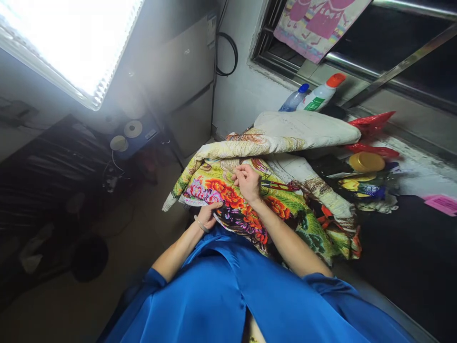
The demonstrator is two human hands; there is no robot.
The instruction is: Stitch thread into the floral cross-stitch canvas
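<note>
A large cross-stitch cloth (228, 193) with orange, red and pink flowers on a yellow-green ground lies over my lap, its far part rolled up. My left hand (208, 215), with a bangle at the wrist, grips the cloth's near left edge; its fingers are partly hidden under the fabric. Above the flowers my right hand (248, 182) is closed in a pinch, and whatever is between its fingertips is too small to see. Just right of that hand, a red-handled pair of snips (278, 186) rests on the cloth.
Beyond the cloth, a white bottle with an orange cap (321, 95) and a blue-capped bottle (294, 97) stand by the window. At right are a gold-lidded jar (367, 162), red plastic (374, 124) and a pink packet (442, 205). A bright lamp (67, 43) hangs at upper left.
</note>
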